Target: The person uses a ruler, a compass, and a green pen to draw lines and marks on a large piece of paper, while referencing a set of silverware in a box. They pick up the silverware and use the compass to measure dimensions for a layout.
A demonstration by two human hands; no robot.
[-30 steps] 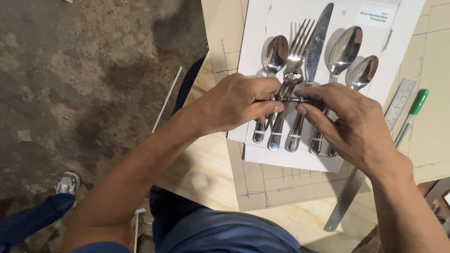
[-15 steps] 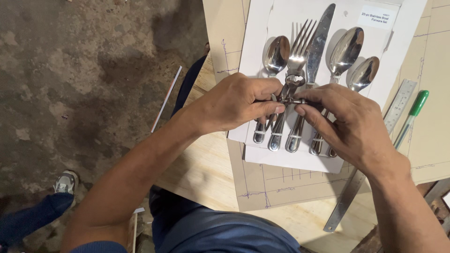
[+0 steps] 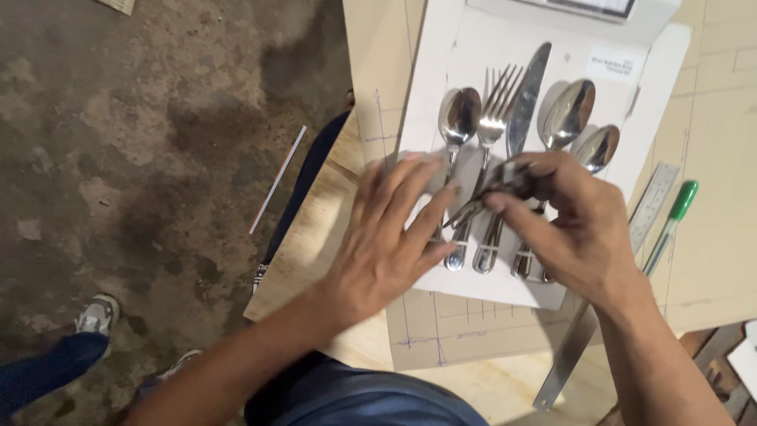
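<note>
The left hand (image 3: 386, 244) lies flat, fingers spread open, pressing the white card tray (image 3: 430, 118). The right hand (image 3: 568, 229) curls, its fingers pinching a thin dark strip (image 3: 493, 189) above the handles of the shiny steel cutlery (image 3: 505, 118): spoons, fork and knife side by side in the tray on the pale wooden tabletop (image 3: 710, 237).
</note>
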